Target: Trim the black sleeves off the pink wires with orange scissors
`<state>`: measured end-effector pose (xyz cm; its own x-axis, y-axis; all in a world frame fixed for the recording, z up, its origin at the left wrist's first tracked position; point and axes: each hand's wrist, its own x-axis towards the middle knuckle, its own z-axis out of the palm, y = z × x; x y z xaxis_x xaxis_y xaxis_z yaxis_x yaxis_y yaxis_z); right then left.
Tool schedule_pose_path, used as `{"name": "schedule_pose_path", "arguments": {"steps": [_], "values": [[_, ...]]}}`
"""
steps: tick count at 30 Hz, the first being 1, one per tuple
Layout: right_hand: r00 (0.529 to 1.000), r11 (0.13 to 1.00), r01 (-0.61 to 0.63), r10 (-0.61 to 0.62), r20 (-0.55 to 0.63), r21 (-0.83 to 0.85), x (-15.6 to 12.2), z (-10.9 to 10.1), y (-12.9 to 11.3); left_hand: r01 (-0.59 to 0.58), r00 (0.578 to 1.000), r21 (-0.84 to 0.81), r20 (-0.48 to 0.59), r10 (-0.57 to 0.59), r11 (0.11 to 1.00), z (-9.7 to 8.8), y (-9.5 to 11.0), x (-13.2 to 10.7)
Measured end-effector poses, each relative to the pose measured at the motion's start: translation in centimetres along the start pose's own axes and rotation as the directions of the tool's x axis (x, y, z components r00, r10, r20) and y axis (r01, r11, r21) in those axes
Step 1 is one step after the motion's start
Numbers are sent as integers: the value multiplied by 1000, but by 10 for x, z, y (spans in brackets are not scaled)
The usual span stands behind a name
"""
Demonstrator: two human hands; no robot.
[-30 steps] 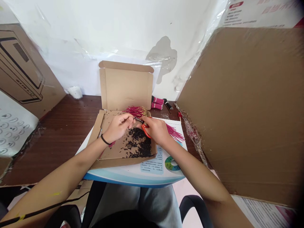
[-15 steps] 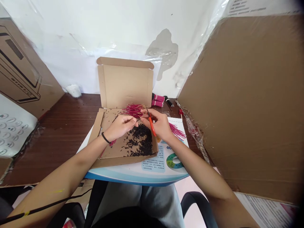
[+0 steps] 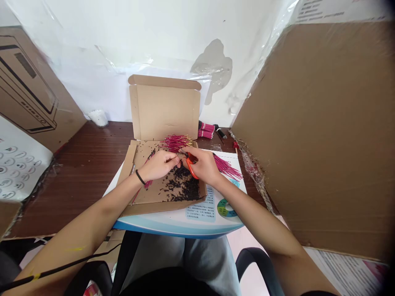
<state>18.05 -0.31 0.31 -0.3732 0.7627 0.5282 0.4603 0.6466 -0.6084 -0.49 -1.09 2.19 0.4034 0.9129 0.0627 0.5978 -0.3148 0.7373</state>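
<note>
My right hand [image 3: 203, 165] is wrapped round a pair of scissors with orange handles [image 3: 191, 167], their dark blades pointing toward my left fingertips. My left hand [image 3: 160, 164] is closed in a pinch on a thin wire, mostly hidden by the fingers. Both hands nearly meet above an open cardboard box [image 3: 123, 172]. Inside it, short black pieces [image 3: 188, 187] lie heaped under and in front of my hands. Just behind my hands is a pile of magenta wires [image 3: 175, 142] with shiny ends. More magenta wires [image 3: 148, 184] lie beneath my left wrist.
Loose magenta wires [image 3: 226, 166] lie on a printed sheet [image 3: 173, 226] right of the box. Tied wire bundles [image 3: 206, 130] rest behind it on the dark wooden table [image 3: 83, 164]. The box's lid [image 3: 166, 109] stands upright. A tall cardboard panel [image 3: 333, 135] bounds the right side.
My right hand has turned the scissors, bringing the blades down from upright to near my left fingertips. My left hand stays pinched in about the same place.
</note>
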Motion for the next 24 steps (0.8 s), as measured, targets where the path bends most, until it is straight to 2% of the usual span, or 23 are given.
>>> {"name": "schedule_pose_path", "arguments": {"steps": [2,5,7,8,10,13,17,24], "values": [[999,998,-24,22,-27,-66,2,-3,4,-24,999,-2,34,25,1000,-2,1,-1],[989,985,-89,69,-132,-150,9,-15,12,-92,983,-61,151,100,994,-6,4,-5],[967,981,-180,163,-195,-76,13,-22,15,-94,981,-85,161,107,992,-8,5,-6],[961,978,-208,206,-183,11,14,-24,14,-76,986,-91,138,89,993,-9,4,-6],[967,950,-219,243,-84,222,14,-24,9,-28,995,-114,95,39,993,-8,2,-5],[977,889,-213,188,101,406,9,-17,-1,31,994,-164,108,-13,986,-5,-2,-2],[973,904,-202,141,183,376,3,-10,-6,70,988,-171,149,-45,983,-2,-3,-1],[973,971,-82,29,231,223,4,-15,-7,40,990,-112,139,-24,993,0,-5,0]]}}
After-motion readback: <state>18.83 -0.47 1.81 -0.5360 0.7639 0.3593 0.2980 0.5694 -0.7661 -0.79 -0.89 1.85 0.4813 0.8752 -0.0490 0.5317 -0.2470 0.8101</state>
